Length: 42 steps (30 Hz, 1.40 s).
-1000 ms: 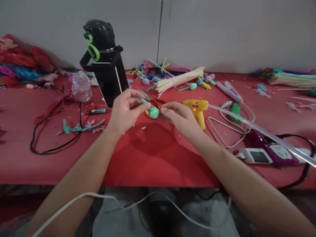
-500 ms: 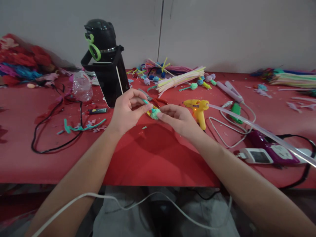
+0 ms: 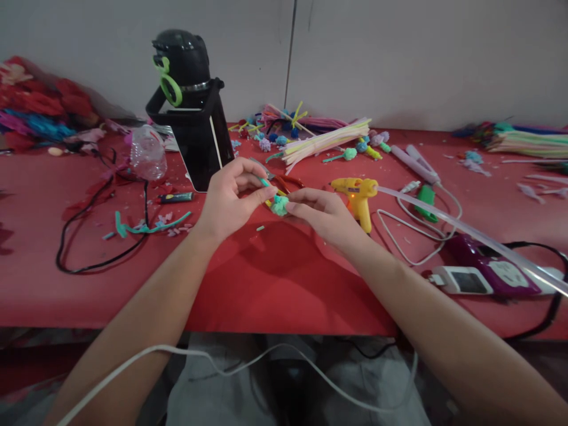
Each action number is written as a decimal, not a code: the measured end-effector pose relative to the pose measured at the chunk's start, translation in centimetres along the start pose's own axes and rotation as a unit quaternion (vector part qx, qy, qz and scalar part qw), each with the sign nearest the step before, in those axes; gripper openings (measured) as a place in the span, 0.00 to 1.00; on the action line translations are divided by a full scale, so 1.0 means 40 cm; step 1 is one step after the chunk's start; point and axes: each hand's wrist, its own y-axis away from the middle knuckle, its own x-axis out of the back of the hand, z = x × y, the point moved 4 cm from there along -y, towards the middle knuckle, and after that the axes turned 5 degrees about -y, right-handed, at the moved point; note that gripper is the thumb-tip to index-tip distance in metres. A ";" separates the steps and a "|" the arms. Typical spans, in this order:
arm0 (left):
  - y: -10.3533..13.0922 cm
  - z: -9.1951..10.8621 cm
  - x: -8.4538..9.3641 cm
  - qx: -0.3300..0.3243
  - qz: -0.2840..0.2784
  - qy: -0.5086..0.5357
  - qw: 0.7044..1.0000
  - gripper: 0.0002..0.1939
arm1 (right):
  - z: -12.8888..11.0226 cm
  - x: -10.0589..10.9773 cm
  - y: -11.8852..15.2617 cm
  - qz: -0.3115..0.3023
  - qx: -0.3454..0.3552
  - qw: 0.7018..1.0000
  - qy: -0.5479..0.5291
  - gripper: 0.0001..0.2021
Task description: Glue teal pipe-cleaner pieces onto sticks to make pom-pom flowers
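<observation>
- Left hand, centre of the frame: my thumb and forefinger pinch a teal stem, with my other fingers curled loosely behind.
- Right hand, just right of centre: my thumb and fingertips meet the right edge of a mint-green pompom; I can't tell whether they grip it or only touch it.
- That pompom sits between my hands at mid-frame, above the red bench. I take the step in hand to be working the ball by its stem.
- As I judge it, the next move calls for a steady left pinch and light right fingertips, so the fluff isn't crushed.
- Nearby on the bench, one small offcut lies just below the pompom.
- Right of my right hand is the yellow glue gun, its orange light showing.
- Farther back, upper centre, lies a pale bundle of pipe cleaners, with another green pompom just beside it.
</observation>
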 end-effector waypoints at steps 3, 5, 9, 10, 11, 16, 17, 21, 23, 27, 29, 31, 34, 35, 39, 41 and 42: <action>-0.001 -0.001 -0.002 -0.007 -0.001 -0.007 1.000 0.14 | 0.001 0.000 -0.001 0.006 -0.003 1.000 0.006 0.11; -0.001 0.001 -0.002 -0.009 -0.005 -0.012 1.000 0.14 | 0.003 0.000 -0.001 0.009 -0.004 1.000 0.006 0.10; -0.001 0.003 0.000 -0.014 -0.005 -0.008 1.000 0.13 | 0.004 0.001 0.002 0.004 0.004 1.000 0.028 0.10; -0.001 0.003 0.001 -0.014 -0.004 -0.005 1.000 0.13 | 0.004 0.000 0.002 0.002 0.005 0.999 0.032 0.10; -0.001 0.003 0.001 -0.013 -0.004 -0.002 1.000 0.13 | 0.003 0.000 0.001 0.002 0.004 1.000 0.031 0.10; -0.001 0.000 0.003 -0.016 0.001 0.009 1.000 0.13 | 0.003 -0.002 -0.004 0.012 -0.009 1.000 -0.023 0.08; -0.001 -0.001 0.003 -0.017 0.001 0.009 1.000 0.13 | 0.003 -0.002 -0.005 0.012 -0.006 1.000 -0.024 0.08; 0.001 -0.001 0.000 -0.021 -0.004 0.005 1.000 0.13 | 0.003 0.002 -0.003 0.015 0.011 1.000 0.001 0.09; 0.002 -0.002 0.000 -0.020 -0.005 0.001 1.000 0.13 | 0.003 0.004 -0.002 0.019 0.017 0.999 0.019 0.10; 0.003 0.000 0.000 -0.016 -0.007 -0.004 1.000 0.13 | -0.001 0.005 -0.002 0.024 0.025 0.999 0.031 0.13; 0.003 0.001 0.000 -0.015 -0.008 -0.003 1.000 0.13 | -0.003 0.004 -0.001 0.023 0.034 0.999 0.035 0.14; 0.002 0.003 0.001 -0.015 -0.009 -0.005 1.000 0.13 | -0.004 0.004 -0.001 0.020 0.040 0.998 0.041 0.14; 0.001 0.004 0.004 -0.014 -0.008 -0.011 1.000 0.13 | -0.003 0.003 -0.001 0.024 0.036 0.999 0.032 0.12; 0.001 0.004 0.005 -0.014 -0.007 -0.012 1.000 0.13 | -0.002 0.003 -0.002 0.027 0.033 0.999 0.021 0.11; 0.001 0.005 0.007 -0.011 -0.010 -0.006 1.000 0.13 | -0.005 0.000 0.000 0.038 0.024 0.999 0.007 0.12; 0.002 0.008 0.005 -0.009 -0.015 -0.003 1.000 0.14 | -0.007 0.001 0.001 0.041 0.025 0.999 0.019 0.14; 0.002 0.009 0.005 -0.009 -0.016 -0.002 1.000 0.14 | -0.008 0.001 0.002 0.040 0.028 0.999 0.024 0.14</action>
